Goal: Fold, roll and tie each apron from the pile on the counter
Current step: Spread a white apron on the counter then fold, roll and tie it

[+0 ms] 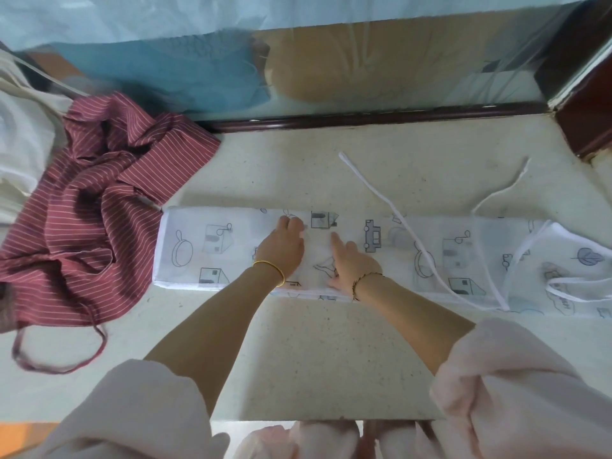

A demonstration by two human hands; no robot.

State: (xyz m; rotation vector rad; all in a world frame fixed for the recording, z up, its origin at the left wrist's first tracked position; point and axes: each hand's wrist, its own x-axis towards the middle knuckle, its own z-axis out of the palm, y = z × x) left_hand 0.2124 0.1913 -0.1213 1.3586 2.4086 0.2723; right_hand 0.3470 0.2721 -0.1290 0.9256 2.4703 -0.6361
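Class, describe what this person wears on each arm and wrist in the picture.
Both arms wear pale pink fluffy sleeves, the left sleeve and right sleeve pushed up above bare forearms. A thin yellow bangle circles the wrist of the left hand; a thin dark-and-gold bracelet circles that of the right hand. No gloves.

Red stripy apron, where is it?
In the head view, the red striped apron lies crumpled on the counter, left of the folded white apron.

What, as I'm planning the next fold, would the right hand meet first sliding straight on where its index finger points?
More of the white apron, then bare counter, probably the dark wooden ledge beyond; depth is unclear.
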